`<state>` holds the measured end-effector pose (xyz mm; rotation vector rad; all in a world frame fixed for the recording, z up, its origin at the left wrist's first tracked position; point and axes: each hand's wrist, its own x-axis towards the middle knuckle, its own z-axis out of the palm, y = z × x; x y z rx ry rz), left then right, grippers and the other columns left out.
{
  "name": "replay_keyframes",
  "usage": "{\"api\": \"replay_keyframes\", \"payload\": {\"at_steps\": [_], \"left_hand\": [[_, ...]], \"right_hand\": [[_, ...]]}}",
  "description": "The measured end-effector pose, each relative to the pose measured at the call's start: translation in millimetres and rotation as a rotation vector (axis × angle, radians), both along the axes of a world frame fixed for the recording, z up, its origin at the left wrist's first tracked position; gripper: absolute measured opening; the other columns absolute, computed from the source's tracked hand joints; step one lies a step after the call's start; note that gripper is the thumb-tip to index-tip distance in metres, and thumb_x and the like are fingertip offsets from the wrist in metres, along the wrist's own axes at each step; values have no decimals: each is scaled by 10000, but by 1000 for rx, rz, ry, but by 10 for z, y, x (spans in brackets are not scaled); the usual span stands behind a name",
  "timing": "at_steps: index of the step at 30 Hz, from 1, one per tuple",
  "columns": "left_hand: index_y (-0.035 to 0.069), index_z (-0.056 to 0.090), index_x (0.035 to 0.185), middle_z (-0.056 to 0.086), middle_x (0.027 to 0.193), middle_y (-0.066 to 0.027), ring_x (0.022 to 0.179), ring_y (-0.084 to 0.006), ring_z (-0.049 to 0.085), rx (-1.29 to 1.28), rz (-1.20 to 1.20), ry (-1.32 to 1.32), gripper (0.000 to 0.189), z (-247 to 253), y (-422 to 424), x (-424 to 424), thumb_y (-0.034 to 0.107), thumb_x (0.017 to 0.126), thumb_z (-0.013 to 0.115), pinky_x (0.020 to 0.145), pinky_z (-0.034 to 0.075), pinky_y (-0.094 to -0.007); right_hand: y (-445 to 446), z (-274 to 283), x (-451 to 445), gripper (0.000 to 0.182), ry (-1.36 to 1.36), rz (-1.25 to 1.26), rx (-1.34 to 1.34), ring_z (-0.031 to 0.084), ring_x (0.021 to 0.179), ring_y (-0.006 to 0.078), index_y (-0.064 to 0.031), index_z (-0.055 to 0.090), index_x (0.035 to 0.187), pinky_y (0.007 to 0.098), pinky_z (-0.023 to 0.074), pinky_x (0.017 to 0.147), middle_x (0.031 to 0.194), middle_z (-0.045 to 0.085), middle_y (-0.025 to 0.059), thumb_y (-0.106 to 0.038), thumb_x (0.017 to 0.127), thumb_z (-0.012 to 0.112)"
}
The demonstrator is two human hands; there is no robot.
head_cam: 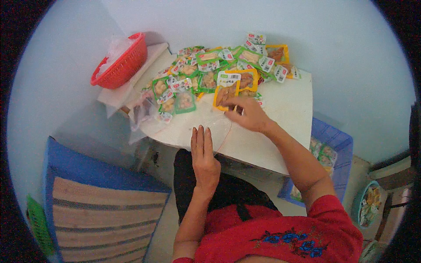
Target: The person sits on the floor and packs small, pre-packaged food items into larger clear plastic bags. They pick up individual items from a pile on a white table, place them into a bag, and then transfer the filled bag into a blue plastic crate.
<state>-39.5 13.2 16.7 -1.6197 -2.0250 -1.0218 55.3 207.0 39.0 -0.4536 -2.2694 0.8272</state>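
My right hand (pixel 248 113) is bent over the lower edge of a yellow-edged food packet (pixel 226 93), its fingertips blurred and closed on that edge. Brown food shows through the packet's clear front. Just behind it lies another yellow-edged packet (pixel 248 80) with a white printed label. My left hand (pixel 205 156) holds nothing; its fingers stretch forward, slightly apart, over the table's front edge. A pile of green-edged sealed packets (pixel 209 80) with pale food covers the back of the white table (pixel 279 131). A thin reddish line (pixel 227 134) curves across the tabletop between my hands.
A tilted red plastic basket (pixel 123 70) holding clear plastic bags rests at the back left, against the wall. Loose clear plastic (pixel 141 111) hangs over the left table edge. A blue crate (pixel 342 148) with packets stands below right, and a round tub (pixel 361 210) of packets farther right.
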Motion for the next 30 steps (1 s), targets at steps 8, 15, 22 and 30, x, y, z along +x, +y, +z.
{"api": "replay_keyframes", "payload": {"at_steps": [8, 15, 22, 30], "left_hand": [[-43, 549, 1220, 415, 1423, -232, 1346, -418, 361, -3, -63, -46, 570, -57, 11, -43, -186, 673, 478, 1097, 338, -469], [-53, 552, 1219, 476, 1367, -226, 1334, -405, 383, -1, -50, -62, 518, -85, -5, -64, -152, 715, 479, 1090, 328, -507], [-45, 580, 1183, 489, 1327, -257, 1310, -434, 399, 9, -81, -63, 443, -177, -53, -143, -106, 750, 505, 1091, 291, -565], [-82, 569, 1166, 494, 1311, -276, 1283, -435, 426, -28, -78, -67, 393, -252, -50, -165, -78, 780, 499, 1098, 311, -520]], "right_hand": [[477, 113, -87, 321, -33, -361, 238, 635, 851, 261, -27, 663, 1020, 357, 516, 730, 933, 667, 142, -223, 770, 708], [841, 206, -581, 512, -583, -405, 545, 578, 1052, 347, -49, 634, 1055, 461, 483, 864, 1056, 624, 157, -400, 697, 738], [867, 163, -756, 571, -683, -391, 506, 561, 1064, 373, -37, 620, 1053, 470, 450, 917, 1141, 558, 173, -354, 617, 807], [1032, 178, -754, 411, -615, -381, 390, 580, 1027, 346, -36, 601, 974, 421, 480, 859, 1056, 587, 180, -193, 643, 787]]}}
